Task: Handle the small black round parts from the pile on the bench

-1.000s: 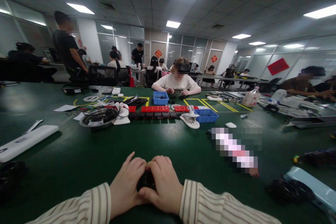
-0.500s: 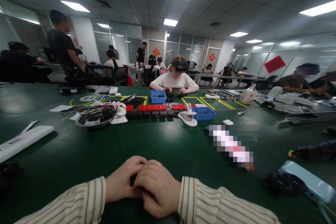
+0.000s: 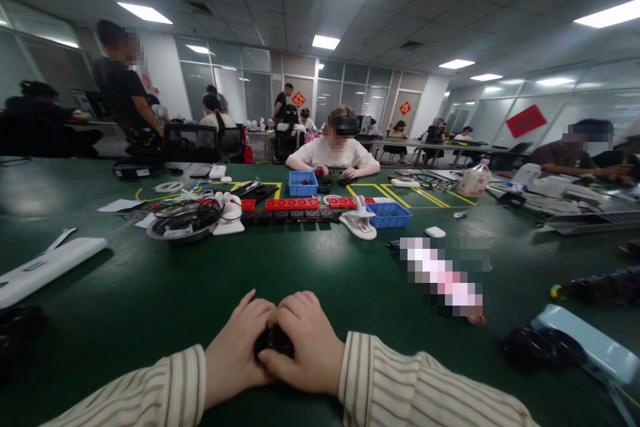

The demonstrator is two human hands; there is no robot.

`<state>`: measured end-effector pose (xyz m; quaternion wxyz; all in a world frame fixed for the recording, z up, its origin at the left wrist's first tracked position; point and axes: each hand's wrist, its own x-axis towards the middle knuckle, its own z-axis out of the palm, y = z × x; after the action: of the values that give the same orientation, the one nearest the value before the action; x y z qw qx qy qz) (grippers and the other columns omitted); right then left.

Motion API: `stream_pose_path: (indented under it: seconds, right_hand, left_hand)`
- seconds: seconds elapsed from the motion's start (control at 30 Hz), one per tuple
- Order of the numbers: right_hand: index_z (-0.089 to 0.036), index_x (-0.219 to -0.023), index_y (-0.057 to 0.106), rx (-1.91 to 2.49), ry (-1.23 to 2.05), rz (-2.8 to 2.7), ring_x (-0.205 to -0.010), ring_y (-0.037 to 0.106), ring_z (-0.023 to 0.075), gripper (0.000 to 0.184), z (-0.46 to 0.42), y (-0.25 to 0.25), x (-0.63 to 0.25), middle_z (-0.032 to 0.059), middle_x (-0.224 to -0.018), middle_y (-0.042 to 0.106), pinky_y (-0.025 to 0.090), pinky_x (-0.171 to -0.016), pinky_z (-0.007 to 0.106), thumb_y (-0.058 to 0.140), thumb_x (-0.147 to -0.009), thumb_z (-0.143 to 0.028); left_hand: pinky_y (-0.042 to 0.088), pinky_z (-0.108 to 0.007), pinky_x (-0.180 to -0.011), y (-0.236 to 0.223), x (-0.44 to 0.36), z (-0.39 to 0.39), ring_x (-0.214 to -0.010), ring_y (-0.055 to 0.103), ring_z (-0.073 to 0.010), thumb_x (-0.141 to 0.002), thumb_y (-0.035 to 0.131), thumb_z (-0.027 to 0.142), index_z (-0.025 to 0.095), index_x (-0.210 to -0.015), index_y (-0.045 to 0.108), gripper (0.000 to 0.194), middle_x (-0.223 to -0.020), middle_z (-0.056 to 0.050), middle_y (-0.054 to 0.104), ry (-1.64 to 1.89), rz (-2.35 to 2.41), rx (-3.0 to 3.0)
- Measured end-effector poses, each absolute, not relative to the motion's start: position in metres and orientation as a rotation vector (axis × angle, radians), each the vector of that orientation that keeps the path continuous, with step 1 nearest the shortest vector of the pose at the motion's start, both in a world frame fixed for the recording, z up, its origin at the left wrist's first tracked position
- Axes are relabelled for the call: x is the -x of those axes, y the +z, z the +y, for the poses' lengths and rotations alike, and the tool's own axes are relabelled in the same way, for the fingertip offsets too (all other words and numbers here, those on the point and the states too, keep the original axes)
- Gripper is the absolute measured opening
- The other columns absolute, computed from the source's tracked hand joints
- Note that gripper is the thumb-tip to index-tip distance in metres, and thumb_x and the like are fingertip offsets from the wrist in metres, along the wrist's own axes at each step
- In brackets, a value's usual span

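Observation:
Both hands are together low in the middle of the head view, above the green tabletop. Between them shows a small, dark, glossy rounded object; most of it is covered, so its kind cannot be told. My left hand curls around its left side, one finger lifted a little at the top. My right hand is closed over its right side, with the thumb lying across its lower front. The fingertips of the two hands meet at the top.
Ahead lie a metal bowl with cables, red and black strips, a white clip and blue bins. A long white device is left; a light-blue device is right. Someone sits opposite.
My right hand has turned and shifted slightly, uncovering the dark rounded object between the palms. One left finger has lifted. The things on the table stay in place.

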<state>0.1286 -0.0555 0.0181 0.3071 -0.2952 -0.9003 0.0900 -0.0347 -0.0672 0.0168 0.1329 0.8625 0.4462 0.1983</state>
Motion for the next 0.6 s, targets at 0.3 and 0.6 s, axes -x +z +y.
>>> stream_pose_path:
  seconds: [0.3, 0.6]
  right_hand:
    - [-0.021, -0.077, 0.049, 0.241, 0.231, -2.486, -0.086, 0.054, 0.0145, 0.015, -0.053, 0.017, -0.129, 0.0003, -0.081, 0.062, 0.033, -0.09, 0.034, 0.038, -0.066, -0.023]
    - [-0.017, -0.102, 0.048, 0.49, 0.184, -2.279, -0.091, 0.049, 0.0192, 0.048, -0.057, 0.019, -0.13, 0.0069, -0.098, 0.057, 0.034, -0.088, 0.038, 0.039, -0.078, -0.058]
  left_hand:
    - [0.043, -0.031, -0.083, 0.014, 0.045, -0.052, -0.091, 0.051, -0.0216, -0.058, 0.067, 0.022, 0.02, -0.088, 0.06, 0.031, -0.093, -0.001, 0.052, 0.524, 0.978, -2.394]
    - [0.023, -0.053, -0.104, 0.0, 0.047, -0.057, -0.109, 0.047, -0.0311, -0.06, 0.071, 0.05, 0.019, -0.117, 0.045, 0.07, -0.115, -0.01, 0.052, 0.608, 1.121, -2.515]
